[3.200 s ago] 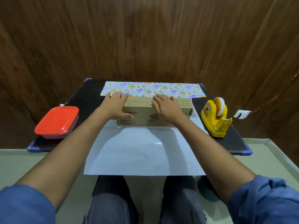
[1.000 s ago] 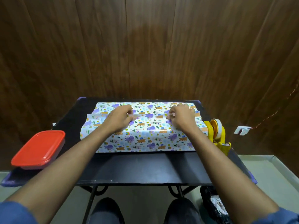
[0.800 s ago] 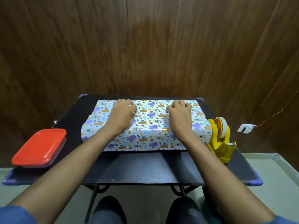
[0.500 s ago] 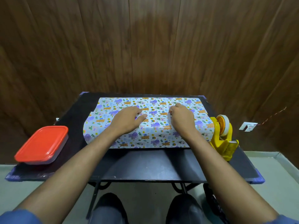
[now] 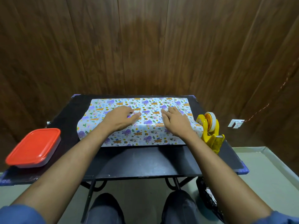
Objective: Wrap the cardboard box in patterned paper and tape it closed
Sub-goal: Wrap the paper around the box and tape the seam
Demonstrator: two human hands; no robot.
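A: Head view. Patterned paper [image 5: 145, 126] draped over a box-shaped bulk at the far middle of the black table [image 5: 145, 160]; cardboard itself hidden.

B: Hands?

A: Left hand [image 5: 120, 118] and right hand [image 5: 175, 122] lie flat on top, fingers straight, pressing paper, gripping nothing. Yellow tape dispenser [image 5: 210, 131] just right; red-lidded container [image 5: 34, 147] far left.
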